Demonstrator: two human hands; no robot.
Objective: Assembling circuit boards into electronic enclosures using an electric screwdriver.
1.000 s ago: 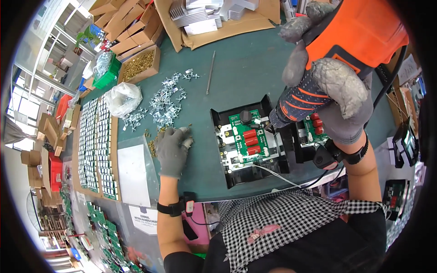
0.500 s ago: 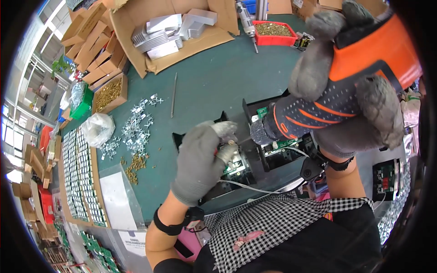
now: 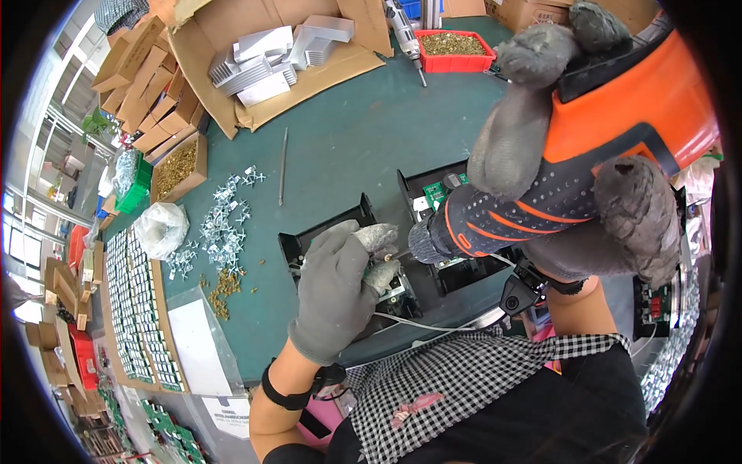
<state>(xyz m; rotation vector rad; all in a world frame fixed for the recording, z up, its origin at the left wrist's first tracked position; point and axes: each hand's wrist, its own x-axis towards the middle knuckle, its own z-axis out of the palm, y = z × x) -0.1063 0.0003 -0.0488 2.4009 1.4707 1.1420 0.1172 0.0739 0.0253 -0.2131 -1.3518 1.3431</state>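
Note:
My right hand [image 3: 514,143], in a grey glove, is wrapped round an orange and black cordless power driver [image 3: 533,193]. Its dark nose points left, over a black housing [image 3: 468,278] with a green circuit board [image 3: 440,191]. To the left, my gloved left hand [image 3: 336,286] is bent over another black housing [image 3: 325,230], thumb and forefinger drawn together. Something small and brass-coloured shows between those fingertips, too small to name. The palm hides much of that housing. A white cable [image 3: 421,319] runs along the near side of both housings.
Loose silvery metal clips [image 3: 224,224] and brass screws [image 3: 224,294] lie left of the housings. A thin metal rod [image 3: 283,166] rests farther back. Behind are a carton [image 3: 309,89] of metal plates, a red tray [image 3: 456,62] and an upright screwdriver [image 3: 403,35]. Small boards [image 3: 139,301] fill the left side.
The whole view has shifted slightly. The driver's nose has dropped a little toward me and left, uncovering more of the green board. My left hand has also come slightly nearer, its fingers still together.

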